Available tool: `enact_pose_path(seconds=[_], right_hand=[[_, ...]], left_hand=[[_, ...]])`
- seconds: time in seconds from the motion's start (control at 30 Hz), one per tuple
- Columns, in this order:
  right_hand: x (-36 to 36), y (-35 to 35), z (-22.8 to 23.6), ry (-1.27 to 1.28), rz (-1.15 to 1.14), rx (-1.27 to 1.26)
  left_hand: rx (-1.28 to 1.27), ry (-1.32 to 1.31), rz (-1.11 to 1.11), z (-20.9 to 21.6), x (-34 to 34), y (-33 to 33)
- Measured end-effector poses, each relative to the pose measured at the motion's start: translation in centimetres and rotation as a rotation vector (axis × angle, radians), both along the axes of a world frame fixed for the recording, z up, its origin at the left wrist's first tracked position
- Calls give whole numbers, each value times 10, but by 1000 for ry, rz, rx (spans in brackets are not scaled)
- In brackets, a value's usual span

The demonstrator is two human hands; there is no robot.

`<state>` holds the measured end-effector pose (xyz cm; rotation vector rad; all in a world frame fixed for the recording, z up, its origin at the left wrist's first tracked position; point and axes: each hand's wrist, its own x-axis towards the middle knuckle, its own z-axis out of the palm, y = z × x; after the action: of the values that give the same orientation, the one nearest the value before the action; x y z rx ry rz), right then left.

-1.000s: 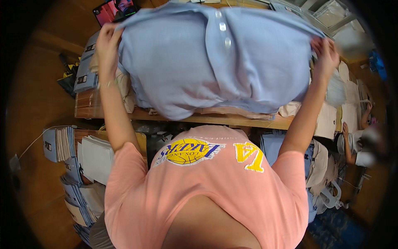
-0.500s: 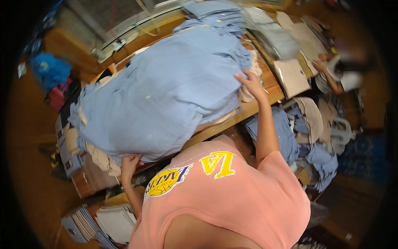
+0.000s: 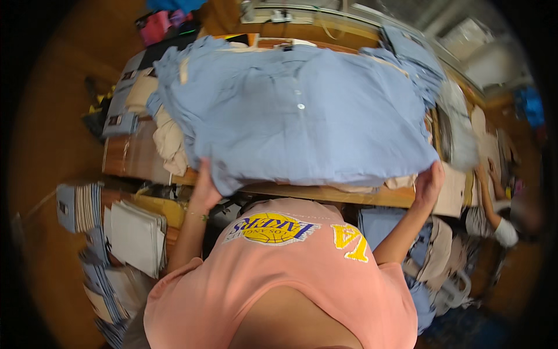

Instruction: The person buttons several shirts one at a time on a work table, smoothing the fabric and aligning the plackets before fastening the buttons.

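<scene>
A light blue shirt (image 3: 256,128) lies spread over the table, with a short button placket and pale buttons along its middle. My left hand (image 3: 206,187) is closed on its near left corner, somewhat blurred, its fingers partly behind the cloth. At the near right corner, my right hand (image 3: 429,183) pinches the hem, with the fingertips tucked under the fabric. Between the two hands the near edge hangs nearly straight, over the table's front edge. Beneath the shirt, more blue and beige cloth shows at the sides.
Beige cloth (image 3: 169,142) bunches at the table's left. Folded blue garments (image 3: 410,49) are stacked at the back right. White sheets (image 3: 135,235) and folded garments (image 3: 87,209) stand lower left. Loose garments (image 3: 433,247) lie lower right. A co-worker's arm (image 3: 487,198) reaches over beige pieces.
The shirt has been drawn out flatter, its placket and buttons now showing. My right hand has come down to the near right corner. The view has turned, shifting the table.
</scene>
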<state>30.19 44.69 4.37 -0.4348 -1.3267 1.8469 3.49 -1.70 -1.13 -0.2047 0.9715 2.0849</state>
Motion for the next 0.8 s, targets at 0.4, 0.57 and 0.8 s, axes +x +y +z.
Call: enact_pose_path(seconds=[0.4,0.57,0.8], right_hand=[[-155,113,102,95,158,-119],[-173,149,218,265,-119,52],[-142,137,261,388,-170,176]], left_hand=[[43,465,269,146,-241,87],[304,843,96,280,-275,117],[312,962,-110,303,-236,94]])
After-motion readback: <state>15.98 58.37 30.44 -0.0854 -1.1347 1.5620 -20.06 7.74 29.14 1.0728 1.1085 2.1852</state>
